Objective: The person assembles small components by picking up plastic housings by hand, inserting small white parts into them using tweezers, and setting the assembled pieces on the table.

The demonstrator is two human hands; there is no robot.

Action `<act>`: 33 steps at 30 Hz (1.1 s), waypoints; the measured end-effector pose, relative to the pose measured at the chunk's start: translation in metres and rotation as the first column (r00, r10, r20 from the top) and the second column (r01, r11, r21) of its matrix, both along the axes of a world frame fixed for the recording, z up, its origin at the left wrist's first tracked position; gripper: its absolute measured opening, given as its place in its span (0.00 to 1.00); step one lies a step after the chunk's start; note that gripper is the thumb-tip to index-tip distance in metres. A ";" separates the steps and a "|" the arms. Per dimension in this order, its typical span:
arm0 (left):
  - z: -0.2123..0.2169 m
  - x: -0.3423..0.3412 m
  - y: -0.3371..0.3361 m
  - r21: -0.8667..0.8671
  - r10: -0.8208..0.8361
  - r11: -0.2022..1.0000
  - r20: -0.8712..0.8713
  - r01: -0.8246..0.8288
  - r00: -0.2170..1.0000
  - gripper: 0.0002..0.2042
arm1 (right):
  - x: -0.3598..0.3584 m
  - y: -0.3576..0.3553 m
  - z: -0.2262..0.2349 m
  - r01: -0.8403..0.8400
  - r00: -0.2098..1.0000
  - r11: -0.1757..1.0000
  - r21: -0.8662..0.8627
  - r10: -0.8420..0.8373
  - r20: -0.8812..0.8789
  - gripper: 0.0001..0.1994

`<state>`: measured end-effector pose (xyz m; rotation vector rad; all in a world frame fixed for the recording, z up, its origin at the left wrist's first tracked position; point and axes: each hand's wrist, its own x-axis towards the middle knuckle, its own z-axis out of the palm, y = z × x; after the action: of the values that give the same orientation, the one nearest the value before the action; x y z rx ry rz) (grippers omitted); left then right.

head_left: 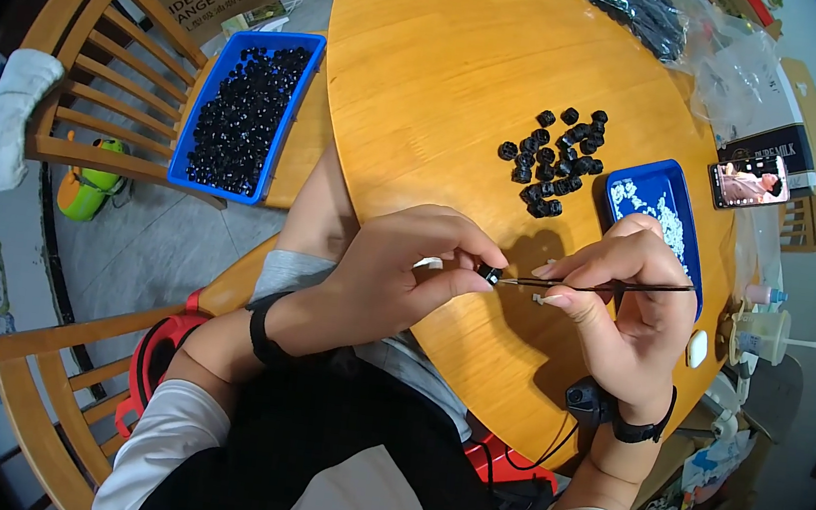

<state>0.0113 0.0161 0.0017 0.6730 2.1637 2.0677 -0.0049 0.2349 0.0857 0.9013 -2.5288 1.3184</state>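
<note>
Between the thumb and fingertips of my left hand (417,261) is a small black plastic part (489,273). My right hand (629,300) is closed around dark, slim tweezers (576,285), whose tips meet the right side of that part. Whether the tips grip anything is too small to tell. A few tiny white pieces (539,298) lie on the table below the tweezers. Beyond my hands sits a loose group of similar black parts (559,162). Partly behind my right hand, a blue tray (694,237) holds many tiny white pieces.
The round wooden table (429,66) bears a clear plastic bag (671,23) at its far side. At right are a phone (750,182), a white oval object (696,348) and a plastic cup (763,338). A blue tray of black parts (248,116) rests on a chair at left.
</note>
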 end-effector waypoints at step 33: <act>-0.125 -0.100 -0.248 -0.392 0.715 0.538 -0.257 -0.746 0.650 0.12 | -0.023 0.030 -0.006 -0.009 0.903 0.944 0.331 -0.134 0.408 0.12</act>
<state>-0.0888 -0.2314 -0.1232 -0.3249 3.2000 1.5794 -0.0276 0.2647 0.0799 0.6182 -3.1575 1.2050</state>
